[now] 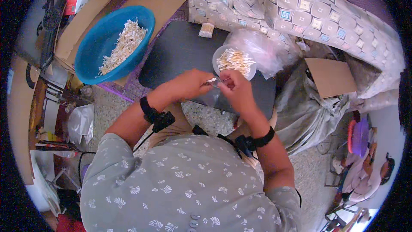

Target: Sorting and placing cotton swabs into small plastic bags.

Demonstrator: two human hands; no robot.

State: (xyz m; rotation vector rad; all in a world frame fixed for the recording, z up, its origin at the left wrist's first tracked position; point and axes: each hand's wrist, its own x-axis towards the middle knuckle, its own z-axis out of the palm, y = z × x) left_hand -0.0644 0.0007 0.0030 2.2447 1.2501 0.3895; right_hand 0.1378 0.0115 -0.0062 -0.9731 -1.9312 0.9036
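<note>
Over the near edge of a dark tabletop [171, 43], my two hands meet with the fingertips close together. My left hand [195, 85] is closed on a few cotton swabs [210, 80], whose white tips poke out beside the thumb. My right hand [236, 88] is pinched just to the right of them. What its fingers hold is too small to make out, though something thin and clear shows between the hands. Right beyond my right hand stands a white bowl [216, 58] heaped with loose cotton swabs [235, 61]. A packed bundle of swabs [206, 30] stands at the table's far edge.
A large blue tub [88, 62] with many loose swabs sits at the left on cardboard. Clear plastic bags [262, 47] lie behind the bowl, against a patterned sofa [300, 4]. Grey cloth [309, 111] and a cardboard piece [330, 77] are at the right. Another person [365, 176] sits far right.
</note>
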